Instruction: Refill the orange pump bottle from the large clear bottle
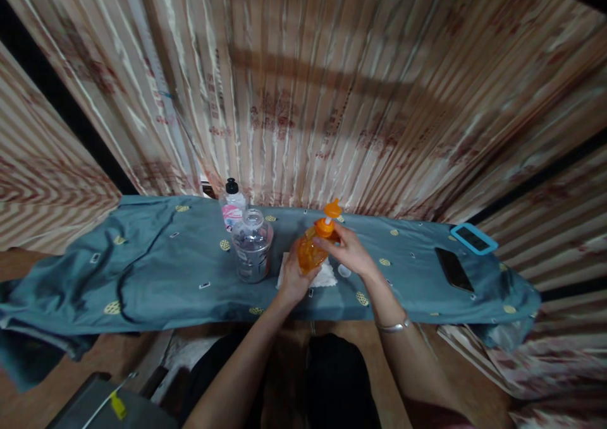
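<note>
Blue cloth, clear jar beside orange bottle

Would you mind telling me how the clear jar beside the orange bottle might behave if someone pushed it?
The clear jar looks squat and wide, so it would probably slide rather than tip. The cloth beneath may bunch and drag. It seems to hold some contents, so likely moderately heavy.

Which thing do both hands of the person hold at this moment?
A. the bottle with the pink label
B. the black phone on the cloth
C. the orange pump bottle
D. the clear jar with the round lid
C: the left hand wraps the body of the orange pump bottle, and the right hand grips it near the pump head.
</note>
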Demonstrator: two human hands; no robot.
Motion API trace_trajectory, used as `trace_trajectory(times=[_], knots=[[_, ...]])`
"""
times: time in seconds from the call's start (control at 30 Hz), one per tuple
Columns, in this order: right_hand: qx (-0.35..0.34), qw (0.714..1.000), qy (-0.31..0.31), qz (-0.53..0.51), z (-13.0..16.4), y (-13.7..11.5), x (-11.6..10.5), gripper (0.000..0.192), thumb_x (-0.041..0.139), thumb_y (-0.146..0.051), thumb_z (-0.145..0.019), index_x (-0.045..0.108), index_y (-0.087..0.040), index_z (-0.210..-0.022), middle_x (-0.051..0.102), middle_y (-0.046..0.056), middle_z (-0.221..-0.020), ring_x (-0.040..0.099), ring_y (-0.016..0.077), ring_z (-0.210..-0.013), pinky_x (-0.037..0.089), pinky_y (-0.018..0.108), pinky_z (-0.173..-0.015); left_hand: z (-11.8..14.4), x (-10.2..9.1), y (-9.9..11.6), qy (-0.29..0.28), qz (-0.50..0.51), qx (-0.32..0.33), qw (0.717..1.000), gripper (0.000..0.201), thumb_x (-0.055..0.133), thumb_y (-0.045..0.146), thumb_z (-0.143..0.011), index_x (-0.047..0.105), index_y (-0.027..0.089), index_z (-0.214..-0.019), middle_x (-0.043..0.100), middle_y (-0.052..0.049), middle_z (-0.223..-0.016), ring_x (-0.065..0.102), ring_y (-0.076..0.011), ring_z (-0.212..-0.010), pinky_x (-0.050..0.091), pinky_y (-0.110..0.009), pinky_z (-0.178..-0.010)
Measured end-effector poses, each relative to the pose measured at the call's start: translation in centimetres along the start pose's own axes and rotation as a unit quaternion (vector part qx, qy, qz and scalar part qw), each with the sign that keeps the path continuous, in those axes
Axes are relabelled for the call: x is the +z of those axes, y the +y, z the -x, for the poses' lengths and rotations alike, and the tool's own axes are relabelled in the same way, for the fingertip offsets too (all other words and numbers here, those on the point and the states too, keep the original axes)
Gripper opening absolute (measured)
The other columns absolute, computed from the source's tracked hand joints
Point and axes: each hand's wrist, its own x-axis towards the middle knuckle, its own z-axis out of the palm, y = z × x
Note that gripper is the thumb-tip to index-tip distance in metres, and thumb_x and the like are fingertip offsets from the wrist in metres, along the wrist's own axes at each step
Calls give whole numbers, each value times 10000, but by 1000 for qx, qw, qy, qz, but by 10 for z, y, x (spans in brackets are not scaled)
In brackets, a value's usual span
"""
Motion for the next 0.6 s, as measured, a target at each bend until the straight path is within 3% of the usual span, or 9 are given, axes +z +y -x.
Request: trace_trajectory(times=[0.27,0.6], knots=[[-13,994,91,-56,1,13,8,251,613,-372,-878,618,-168,-1023,666,27,-951,646,204,-870,508,433,-813,0,4,1,-16,-12,-14,1000,699,703,204,-678,391,186,-1304,593,-98,-1247,579,-246,-1147,452,-435,-1017],[-19,993,99,-63,-4,7,14,231,604,-372,-886,627,-165,-988,665,17,-906,646,190,-827,515,415,-786,-5,7,4,10,7,-40,999,722,770,241,-614,440,187,-1253,622,-91,-1199,600,-249,-1111,464,-432,-995]])
